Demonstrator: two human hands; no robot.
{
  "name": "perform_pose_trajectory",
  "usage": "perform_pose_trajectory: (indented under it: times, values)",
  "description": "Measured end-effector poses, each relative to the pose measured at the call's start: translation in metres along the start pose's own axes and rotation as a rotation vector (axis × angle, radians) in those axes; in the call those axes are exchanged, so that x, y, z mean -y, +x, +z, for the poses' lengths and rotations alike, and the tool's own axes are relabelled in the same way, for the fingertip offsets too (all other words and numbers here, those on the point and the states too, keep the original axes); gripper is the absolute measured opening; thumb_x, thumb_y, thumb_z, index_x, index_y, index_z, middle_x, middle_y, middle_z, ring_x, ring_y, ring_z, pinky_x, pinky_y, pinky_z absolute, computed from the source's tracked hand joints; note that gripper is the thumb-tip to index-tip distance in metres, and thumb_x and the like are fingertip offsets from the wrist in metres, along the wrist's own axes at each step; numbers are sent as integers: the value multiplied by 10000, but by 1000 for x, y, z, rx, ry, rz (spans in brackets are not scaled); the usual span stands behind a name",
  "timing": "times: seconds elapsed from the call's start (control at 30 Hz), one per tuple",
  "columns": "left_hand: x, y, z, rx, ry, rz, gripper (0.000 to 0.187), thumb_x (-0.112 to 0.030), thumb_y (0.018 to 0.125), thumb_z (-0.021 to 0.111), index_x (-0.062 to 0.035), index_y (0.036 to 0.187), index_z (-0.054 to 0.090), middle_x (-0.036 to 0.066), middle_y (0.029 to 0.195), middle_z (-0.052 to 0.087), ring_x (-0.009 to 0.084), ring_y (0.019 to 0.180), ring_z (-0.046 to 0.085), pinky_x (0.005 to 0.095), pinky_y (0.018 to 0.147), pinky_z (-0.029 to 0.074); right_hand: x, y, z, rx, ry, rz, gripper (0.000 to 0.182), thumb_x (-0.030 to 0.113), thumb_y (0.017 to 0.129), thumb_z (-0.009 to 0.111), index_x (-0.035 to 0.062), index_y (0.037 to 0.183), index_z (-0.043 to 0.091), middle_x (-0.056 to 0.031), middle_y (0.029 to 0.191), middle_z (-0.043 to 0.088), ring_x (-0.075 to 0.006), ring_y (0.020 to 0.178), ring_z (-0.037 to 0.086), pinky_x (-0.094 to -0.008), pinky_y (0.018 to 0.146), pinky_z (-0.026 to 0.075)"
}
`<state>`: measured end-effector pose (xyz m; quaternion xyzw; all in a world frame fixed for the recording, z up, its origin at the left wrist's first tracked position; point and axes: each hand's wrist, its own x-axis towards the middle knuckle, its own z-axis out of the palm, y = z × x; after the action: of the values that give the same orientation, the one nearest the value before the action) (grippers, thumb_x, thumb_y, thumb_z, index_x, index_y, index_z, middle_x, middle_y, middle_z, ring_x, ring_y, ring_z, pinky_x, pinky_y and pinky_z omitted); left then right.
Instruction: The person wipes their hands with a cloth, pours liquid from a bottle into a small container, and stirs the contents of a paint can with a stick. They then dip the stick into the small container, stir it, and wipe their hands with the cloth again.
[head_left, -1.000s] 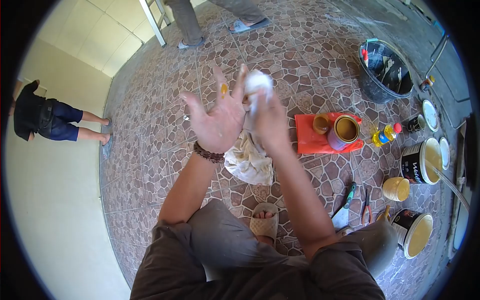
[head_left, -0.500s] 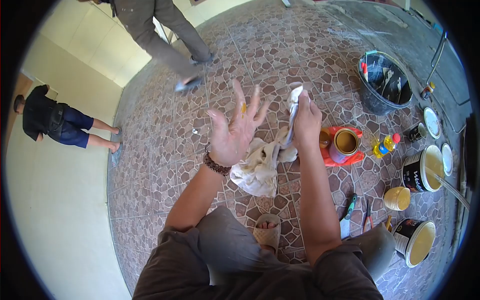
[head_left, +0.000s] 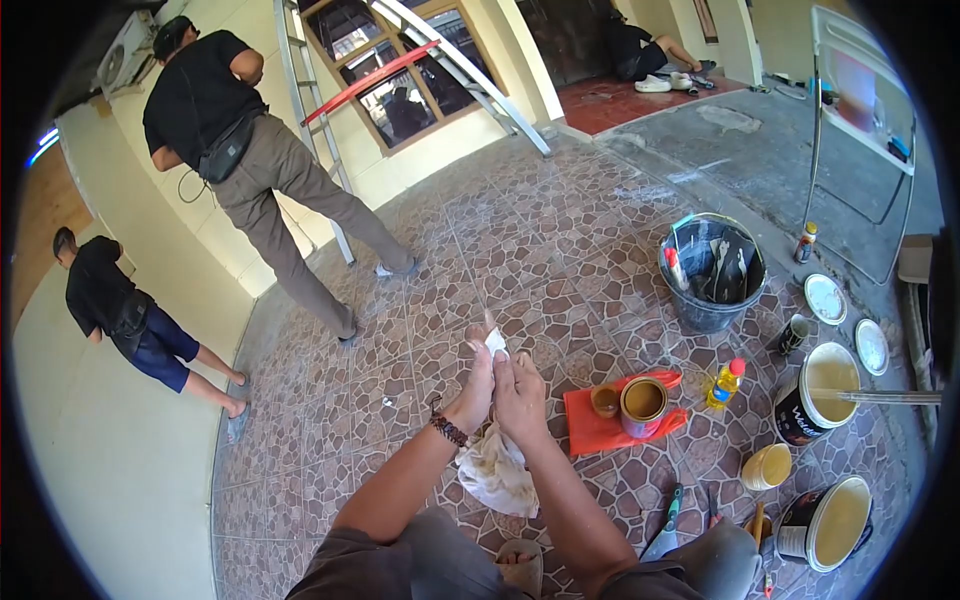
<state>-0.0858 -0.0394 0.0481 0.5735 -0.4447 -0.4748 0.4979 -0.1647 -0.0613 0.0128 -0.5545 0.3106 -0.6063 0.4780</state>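
Observation:
My left hand (head_left: 470, 392), with a dark braided bracelet at its wrist, presses against the rag between the two palms. My right hand (head_left: 520, 393) is closed on the stained white rag (head_left: 497, 472), which pokes out above the fingers and hangs down below the wrists. To the right of the hands, an open can of brown paint (head_left: 643, 400) and a small brown cup (head_left: 605, 401) rest on a red plastic bag (head_left: 590, 433). A bottle of yellow liquid (head_left: 724, 385) stands beside them.
Black bucket (head_left: 712, 310) with tools, cream paint tubs (head_left: 820, 395) (head_left: 825, 525), a scraper (head_left: 665, 525) and lids (head_left: 825, 299) lie right. Two people (head_left: 250, 150) (head_left: 130, 310) stand left by the wall, near a ladder (head_left: 335, 180). Another person (head_left: 640, 50) sits far back.
The view has tilted up, showing the ladder, window and seated person. My left hand, spread open before, has come together with my right hand around the rag. The walking person has moved left.

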Motion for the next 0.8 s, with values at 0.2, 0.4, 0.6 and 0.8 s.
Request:
perform_pose_trajectory:
  times: [0.2,0.4,0.6,0.8]
  values:
    - [25,11,-8,104,-109,-144,873,-788,840,144,-114,1356,348,72,1141,538,163,1075,531,325,957,422,-1,-9,-9,-68,38,138,379,235,930,566,-56,687,557,-197,699,523,-312,620,518,-413,587,397]
    - [-15,22,11,-220,738,167,950,-788,839,193,-173,1499,-103,192,1527,-227,433,1404,-153,623,1070,-121,-21,-17,-10,15,470,254,406,252,921,597,-35,643,523,-23,640,450,-115,604,411,-314,553,334]
    - [-88,65,25,-412,1635,217,1064,-843,733,403,-233,1520,28,187,1555,-123,445,1415,-94,635,1071,-115,-21,-41,-3,-66,685,888,297,290,928,579,48,767,634,23,674,505,-78,581,405,-279,538,344]
    - [-118,95,42,-546,1859,432,1001,-761,735,520,-306,1513,84,207,1555,41,464,1406,86,646,1090,-13,-25,-47,-6,-144,771,940,274,298,916,585,53,800,621,14,697,496,-92,621,438,-290,544,356]
